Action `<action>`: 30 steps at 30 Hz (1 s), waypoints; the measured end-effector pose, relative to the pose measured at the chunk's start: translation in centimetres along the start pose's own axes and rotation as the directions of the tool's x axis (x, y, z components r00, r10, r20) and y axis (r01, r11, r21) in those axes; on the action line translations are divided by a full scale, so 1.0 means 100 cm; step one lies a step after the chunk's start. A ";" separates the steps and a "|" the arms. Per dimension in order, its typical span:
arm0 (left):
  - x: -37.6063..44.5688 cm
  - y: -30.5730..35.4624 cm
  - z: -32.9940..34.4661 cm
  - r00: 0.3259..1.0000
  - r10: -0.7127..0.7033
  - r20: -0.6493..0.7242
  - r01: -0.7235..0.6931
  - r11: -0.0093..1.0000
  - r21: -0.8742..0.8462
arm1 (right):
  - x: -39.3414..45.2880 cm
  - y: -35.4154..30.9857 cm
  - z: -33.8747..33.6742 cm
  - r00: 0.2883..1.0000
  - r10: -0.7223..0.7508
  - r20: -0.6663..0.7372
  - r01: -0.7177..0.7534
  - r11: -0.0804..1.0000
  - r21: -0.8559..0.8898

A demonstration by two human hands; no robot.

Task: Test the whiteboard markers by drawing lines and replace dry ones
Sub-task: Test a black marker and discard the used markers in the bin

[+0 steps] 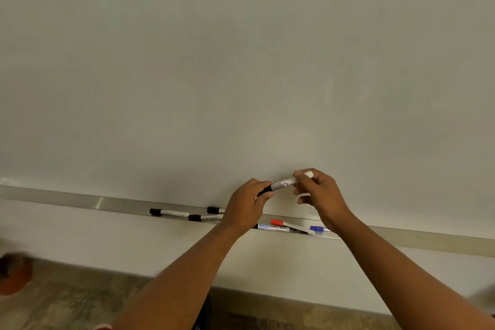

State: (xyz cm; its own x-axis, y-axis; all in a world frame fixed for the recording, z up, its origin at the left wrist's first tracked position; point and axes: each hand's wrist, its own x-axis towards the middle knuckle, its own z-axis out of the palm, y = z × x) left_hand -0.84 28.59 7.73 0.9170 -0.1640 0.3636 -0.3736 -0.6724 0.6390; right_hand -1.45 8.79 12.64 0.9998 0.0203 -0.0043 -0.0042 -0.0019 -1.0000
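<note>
Both forearms reach up to the whiteboard [241,61]. The left hand [247,205] has its grip pinched on the black cap end of a black-capped marker [281,184], held just above the marker tray [80,199]; the right hand [320,194] pinches the white barrel end. The barrel's print is too blurred to read. A tray marker with blue lettering [272,228] is half hidden by the left wrist.

Two bare forearms, no sleeves, watch or rings visible; left hand [247,206] at seven o'clock of right hand [320,195].
</note>
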 end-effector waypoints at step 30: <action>0.053 0.083 -0.051 0.865 0.497 -0.071 -0.492 0.867 0.078 | -0.015 -0.091 -0.028 0.966 -0.076 0.246 0.067 0.997 0.047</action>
State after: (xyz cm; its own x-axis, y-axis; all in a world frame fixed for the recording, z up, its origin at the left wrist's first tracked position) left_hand 0.19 25.86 18.43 0.5972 -0.4249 0.6803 -0.7643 -0.5587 0.3220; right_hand -2.89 5.96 21.72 0.9614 0.2656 0.0717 0.0617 0.0461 -0.9970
